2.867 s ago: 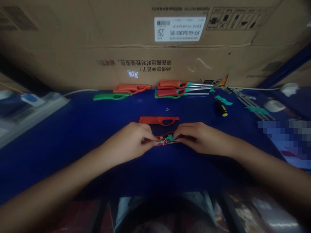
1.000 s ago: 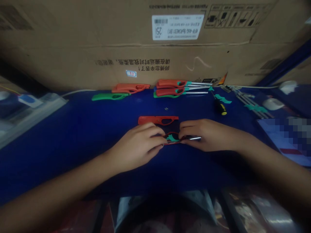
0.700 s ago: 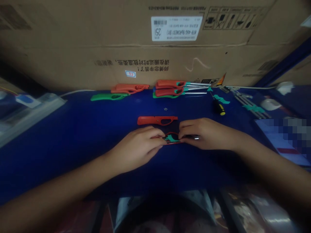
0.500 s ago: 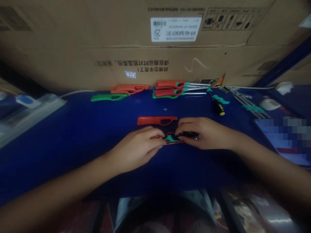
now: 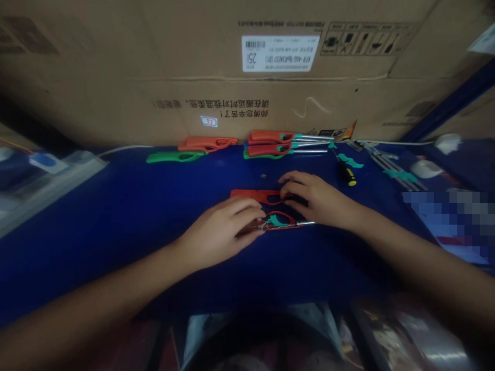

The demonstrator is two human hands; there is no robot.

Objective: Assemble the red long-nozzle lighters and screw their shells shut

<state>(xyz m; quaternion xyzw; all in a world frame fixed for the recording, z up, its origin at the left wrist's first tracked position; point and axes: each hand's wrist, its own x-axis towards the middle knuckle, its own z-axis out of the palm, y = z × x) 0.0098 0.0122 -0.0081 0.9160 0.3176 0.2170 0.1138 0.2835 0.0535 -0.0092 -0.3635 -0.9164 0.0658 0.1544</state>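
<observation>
At far left a pale block (image 5: 62,178) sits on the blue table (image 5: 96,216), with a wide stretch of table between it and the left hand (image 5: 224,234). By the box (image 5: 127,56) lie a green handle (image 5: 176,157) and orange handles (image 5: 204,143), under a sticker (image 5: 209,121) with red digits, perhaps "33". The left thumb and fingers pinch the left end of an open lighter (image 5: 284,226), teal trigger (image 5: 275,221) showing, in mid-table with more table down to the near edge. Upside-down print on the box reads 师傅您辛苦了!; the white label (image 5: 280,54) above, also inverted, reads "KFR-46G/BpR3AES1 (B1)" and "25". A red shell (image 5: 251,196) lies just behind the lighter, small screws (image 5: 263,176) beyond it, lighters (image 5: 270,136) against the box. The right hand (image 5: 296,198) is half open, thumb apart, fingertips at the shell's right end; whether it grips, I cannot tell. Further right come a black-and-yellow screwdriver (image 5: 346,172), metal rods (image 5: 398,167) and a partly pixelated sheet (image 5: 444,226)
</observation>
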